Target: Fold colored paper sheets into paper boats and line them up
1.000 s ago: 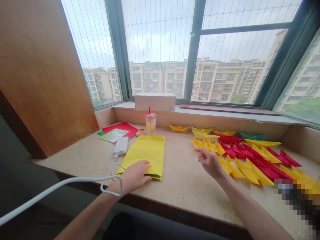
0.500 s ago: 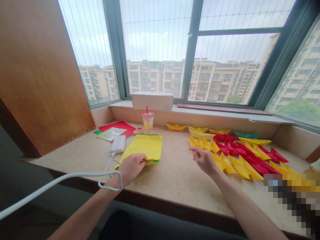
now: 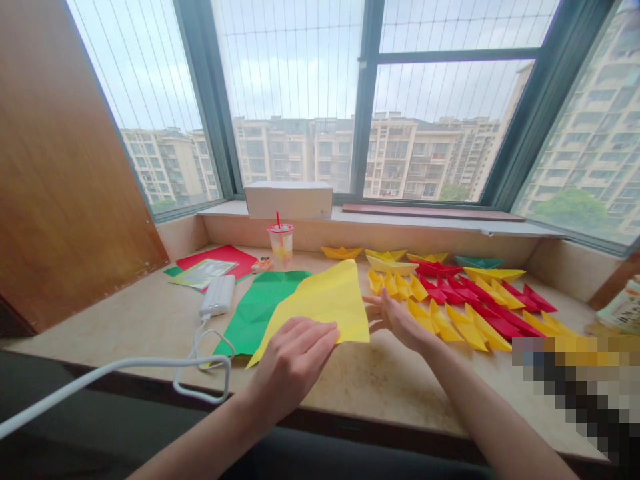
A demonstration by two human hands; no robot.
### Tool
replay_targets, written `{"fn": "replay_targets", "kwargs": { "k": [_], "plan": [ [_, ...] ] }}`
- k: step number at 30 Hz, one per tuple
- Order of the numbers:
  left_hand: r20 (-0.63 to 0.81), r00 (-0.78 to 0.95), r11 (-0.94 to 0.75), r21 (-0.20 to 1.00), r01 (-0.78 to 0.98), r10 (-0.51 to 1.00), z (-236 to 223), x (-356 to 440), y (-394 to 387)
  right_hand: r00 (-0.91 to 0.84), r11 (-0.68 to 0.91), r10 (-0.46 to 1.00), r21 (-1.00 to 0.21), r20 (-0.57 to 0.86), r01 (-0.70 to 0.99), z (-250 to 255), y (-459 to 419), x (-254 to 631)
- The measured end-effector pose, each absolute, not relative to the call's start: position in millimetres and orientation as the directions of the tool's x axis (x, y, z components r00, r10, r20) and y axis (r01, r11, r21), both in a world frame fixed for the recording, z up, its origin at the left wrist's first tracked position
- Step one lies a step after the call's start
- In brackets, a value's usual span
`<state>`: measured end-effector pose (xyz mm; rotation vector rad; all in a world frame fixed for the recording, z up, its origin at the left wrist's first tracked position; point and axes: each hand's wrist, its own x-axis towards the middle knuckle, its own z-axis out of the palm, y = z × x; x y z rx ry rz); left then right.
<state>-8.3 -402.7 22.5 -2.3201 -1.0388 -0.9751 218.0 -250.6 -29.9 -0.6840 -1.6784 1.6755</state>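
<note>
A sheet of yellow paper (image 3: pixel 320 300) is lifted off the counter at its right side, its near edge pinched in my left hand (image 3: pixel 300 357). Beneath and to its left lies creased green paper (image 3: pixel 260 307). My right hand (image 3: pixel 397 317) is just right of the yellow sheet, fingers apart and empty, its fingertips close to the sheet's right edge; whether they touch it I cannot tell. Beyond that hand, rows of folded paper boats stand on the counter: yellow boats (image 3: pixel 475 327), red boats (image 3: pixel 450 290) and a green boat (image 3: pixel 479 262).
On the left, a white power bank (image 3: pixel 218 295) trails a white cable (image 3: pixel 125 365) over the counter edge. Behind it lie red paper (image 3: pixel 227 257) and a packet (image 3: pixel 204 273). A lidded drink cup (image 3: pixel 281 243) with a red straw stands near the wall. A white box (image 3: pixel 289 201) rests on the sill.
My left hand has drawn the yellow sheet rightward and up, uncovering the green paper. My right hand has opened its fingers beside the sheet. The view has shifted slightly right.
</note>
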Motion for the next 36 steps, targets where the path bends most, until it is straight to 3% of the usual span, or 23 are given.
{"fn": "replay_targets", "kwargs": {
  "k": [2,4,8,11,14,16,19,21,22,24,30,36],
  "plan": [
    [0.653,0.589,-0.678,-0.154,0.719,0.476,17.1,10.3,-405.9,-0.72,-0.058,0.693,-0.991,0.046,-0.119,-21.8,-255.8,222.1],
    [0.567,0.667,-0.712,-0.188,0.677,0.484,10.6,25.7,-407.9,-0.711,-0.055,0.702,-0.993,0.036,-0.105,-15.5,-260.3,225.4],
    [0.441,0.724,-0.758,-0.136,0.638,0.53,7.3,43.5,-410.5,-0.661,0.014,0.749,-0.997,0.057,-0.07,-12.2,-262.8,227.1],
    [0.475,0.695,-0.767,-0.065,0.639,0.539,18.2,41.8,-404.8,-0.58,-0.011,0.812,-0.993,0.062,-0.122,-15.1,-257.0,227.6],
    [0.635,0.55,-0.696,-0.026,0.717,0.543,33.4,24.7,-379.1,-0.381,0.033,0.915,-0.966,0.133,-0.257,-16.7,-246.1,231.8],
    [0.766,0.321,-0.551,0.051,0.833,0.556,41.6,8.0,-349.9,-0.256,0.106,0.945,-0.932,0.202,-0.346,-16.1,-238.0,236.9],
    [0.714,0.003,-0.39,0.379,0.839,0.7,48.6,-15.0,-300.6,-0.129,0.204,0.953,-0.895,0.274,-0.397,-14.8,-227.9,245.7],
    [0.444,-0.028,-0.321,0.689,0.65,0.896,48.0,-24.7,-273.7,-0.1,0.232,0.952,-0.894,0.29,-0.384,-15.1,-223.4,250.9],
    [0.292,0.07,-0.285,0.808,0.515,0.954,45.5,-27.7,-263.7,-0.099,0.234,0.952,-0.898,0.289,-0.372,-15.8,-222.0,253.0],
    [0.132,0.253,-0.201,0.941,0.27,0.958,35.5,-30.6,-250.5,-0.129,0.205,0.957,-0.92,0.261,-0.335,-17.6,-220.6,256.2],
    [0.066,0.329,-0.03,0.993,-0.115,0.942,-11.3,-32.5,-243.3,-0.407,0.058,0.901,-0.972,0.149,-0.228,-18.7,-227.1,258.5],
    [0.099,0.387,0.036,0.945,-0.326,0.917,-24.0,-30.9,-245.4,-0.325,-0.01,0.944,-0.979,0.059,-0.206,-14.2,-231.3,262.0]
  ]
}}
